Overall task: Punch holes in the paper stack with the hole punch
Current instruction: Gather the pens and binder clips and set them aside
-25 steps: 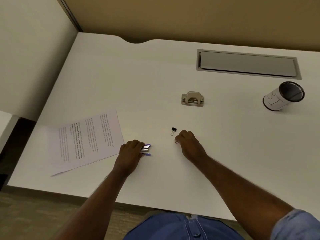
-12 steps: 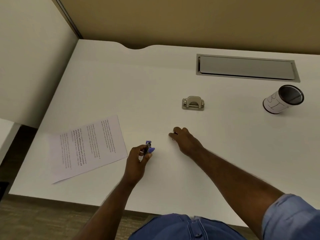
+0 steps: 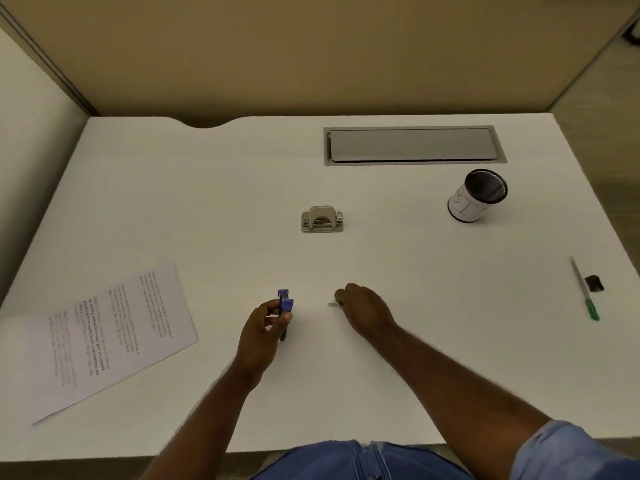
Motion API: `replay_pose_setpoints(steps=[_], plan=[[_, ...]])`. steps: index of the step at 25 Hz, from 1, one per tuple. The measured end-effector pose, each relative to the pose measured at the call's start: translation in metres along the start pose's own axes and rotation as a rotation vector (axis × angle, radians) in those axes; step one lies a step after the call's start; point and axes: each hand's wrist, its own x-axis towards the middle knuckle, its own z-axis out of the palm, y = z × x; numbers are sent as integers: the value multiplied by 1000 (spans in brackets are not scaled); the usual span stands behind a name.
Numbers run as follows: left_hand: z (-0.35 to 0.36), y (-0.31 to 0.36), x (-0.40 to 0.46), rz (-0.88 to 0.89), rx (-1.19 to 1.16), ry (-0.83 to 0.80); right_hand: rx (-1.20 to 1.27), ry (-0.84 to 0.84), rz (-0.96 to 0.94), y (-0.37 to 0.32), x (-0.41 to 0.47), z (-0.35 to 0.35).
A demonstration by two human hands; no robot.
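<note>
Paper stack (image 3: 110, 337) untouched, hole punch (image 3: 322, 220) idle on counter (image 3: 207, 202). Left hand (image 3: 263, 330) lifted blue stapler (image 3: 284, 306), grip clamped; right hand (image 3: 363, 310) now pinches small clip (image 3: 333, 304). Clearing precedes punching.

A white desk (image 3: 207, 188) with a curved notch in its far edge is being shown. A grey hatch (image 3: 412, 145) is set into it near the far right. A hole punch (image 3: 322, 220) is standing at the middle, and a cup (image 3: 476, 197) is placed toward the right edge. A printed paper stack (image 3: 110, 334) is lying askew near the left edge. A green pen (image 3: 585, 289) and a small black clip (image 3: 594, 283) are lying at the right edge.
</note>
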Motion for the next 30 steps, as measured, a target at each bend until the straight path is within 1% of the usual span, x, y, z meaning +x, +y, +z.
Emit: replay_pose_setpoints(steps=[2, 4, 6, 10, 12, 13, 14, 15, 17, 19, 21, 23, 26, 28, 30], plan=[[27, 12, -1, 16, 22, -32, 48, 48, -25, 27, -15, -6], [54, 24, -4, 34, 50, -61, -4, 130, -101, 55, -31, -14], [85, 33, -10, 37, 69, -77, -58, 153, -120, 85, -45, -26], [144, 42, -28, 19, 51, -87, 25, 98, -66, 140, -69, -52], [180, 45, -33, 10, 73, -122, 111, 75, -6, 177, -85, -70], [197, 48, -36, 11, 77, -139, 168, 96, 27, 195, -93, -79], [215, 51, -38, 13, 81, -154, 235, 151, 70, 215, -102, -90], [231, 54, -40, 16, 87, -169, 310, 241, 118, 235, -111, -101], [265, 62, -42, 27, 99, -202, 425, 503, 251, 284, -129, -128], [293, 71, -44, 42, 106, -234, 462, 753, 407, 337, -146, -153], [315, 81, -47, 63, 111, -260, 538, 870, 578, 380, -159, -173], [329, 88, -51, 78, 119, -277, 623, 871, 679, 409, -163, -182], [338, 92, -53, 73, 138, -270, 639, 802, 720, 428, -157, -185], [339, 92, -53, 61, 148, -254, 604, 787, 682, 431, -152, -186], [339, 91, -54, 52, 152, -247, 594, 810, 594, 433, -150, -184]])
